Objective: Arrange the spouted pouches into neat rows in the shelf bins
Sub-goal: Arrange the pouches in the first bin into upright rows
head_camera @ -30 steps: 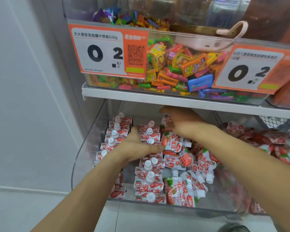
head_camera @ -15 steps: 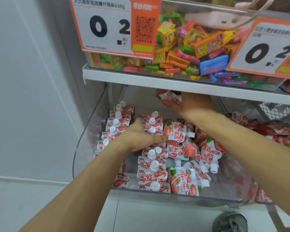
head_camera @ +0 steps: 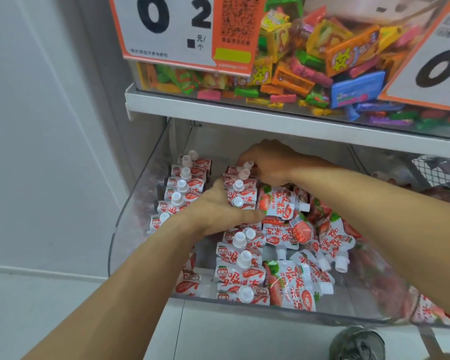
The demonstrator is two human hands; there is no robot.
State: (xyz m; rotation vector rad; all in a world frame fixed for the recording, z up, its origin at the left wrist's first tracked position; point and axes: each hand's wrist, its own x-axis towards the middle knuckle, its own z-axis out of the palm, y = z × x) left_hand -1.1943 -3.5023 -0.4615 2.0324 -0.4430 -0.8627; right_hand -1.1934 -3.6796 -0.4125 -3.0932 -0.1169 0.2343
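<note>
Pouches: two upright rows at bin left, loose heap right. Your left hand braces the middle row, fingers flat. Your right hand pinches a pouch at row's back: seat it cap-up, flush

1. Two arms show, bare along all that is in view, with no sleeve on either.
2. The left hand has nothing on it: no glove, ring or watch shows.
3. The right hand is likewise bare, its wrist unadorned.
</note>
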